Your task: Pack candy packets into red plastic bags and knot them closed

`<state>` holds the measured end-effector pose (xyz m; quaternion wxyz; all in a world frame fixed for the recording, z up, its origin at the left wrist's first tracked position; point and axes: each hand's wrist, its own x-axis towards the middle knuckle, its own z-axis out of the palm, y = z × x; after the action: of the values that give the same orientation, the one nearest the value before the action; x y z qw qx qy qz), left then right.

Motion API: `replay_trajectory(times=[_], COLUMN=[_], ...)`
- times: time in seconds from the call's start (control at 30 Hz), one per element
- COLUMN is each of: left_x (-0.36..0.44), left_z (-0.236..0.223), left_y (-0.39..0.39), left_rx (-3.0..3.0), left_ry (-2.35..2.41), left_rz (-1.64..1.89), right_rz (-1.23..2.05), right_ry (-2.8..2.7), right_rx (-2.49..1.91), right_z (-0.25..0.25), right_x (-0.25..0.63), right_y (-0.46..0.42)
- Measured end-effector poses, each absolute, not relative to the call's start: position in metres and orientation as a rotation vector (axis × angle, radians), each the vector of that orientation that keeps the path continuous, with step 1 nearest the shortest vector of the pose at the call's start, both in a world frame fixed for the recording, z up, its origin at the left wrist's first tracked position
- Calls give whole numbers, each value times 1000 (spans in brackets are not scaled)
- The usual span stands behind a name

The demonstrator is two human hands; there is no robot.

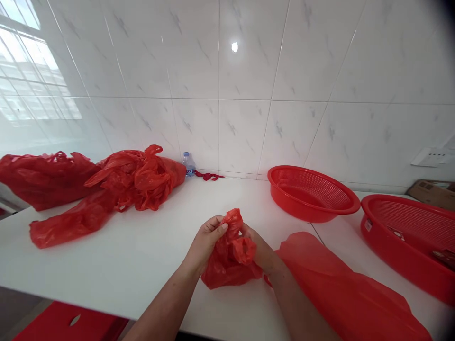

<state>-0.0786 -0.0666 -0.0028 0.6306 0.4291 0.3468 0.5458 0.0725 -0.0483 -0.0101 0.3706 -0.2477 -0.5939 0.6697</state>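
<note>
Between my hands a red plastic bag (227, 272) rests low on the white table (142, 265), its top gathered upward. My left hand (209, 237) pinches the bag's upper part between thumb and fingers. On the other side, my right hand (258, 246) grips the bag too, its fingers partly hidden behind the crumpled plastic. A loop of the bag sticks out beside my right hand. What the bag contains, if anything, cannot be made out. Under and beside my right forearm lies a large flat red plastic bag (330, 279).
Stuffed red bags (142, 175) are heaped at the left. A water bottle (188, 164) and a dark red ribbon (209, 176) sit by the tiled wall. Two red baskets, one round (302, 208) and one holding small items (401, 246), stand right. A red stool (67, 327) is below.
</note>
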Motion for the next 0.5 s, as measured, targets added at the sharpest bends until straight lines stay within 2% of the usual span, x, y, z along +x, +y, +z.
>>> replay_trajectory(times=[0.13,0.33,0.43,0.5], left_x=[-67,-71,-80,-85], left_z=[-5,-15,-15,-12], left_y=[-64,-69,-70,-68], left_rx=[1196,1599,1937,2196], left_ry=[978,1059,1141,1142], left_rz=[1307,1176,1256,1188], right_rz=[1704,1689,1681,1696], right_ry=[-1474,-1308,-1237,-1253], right_rx=[-673,-853,-870,-860], right_z=[-13,-23,-19,-16], right_x=[66,64,67,69], right_y=[-48,-39,-39,-40])
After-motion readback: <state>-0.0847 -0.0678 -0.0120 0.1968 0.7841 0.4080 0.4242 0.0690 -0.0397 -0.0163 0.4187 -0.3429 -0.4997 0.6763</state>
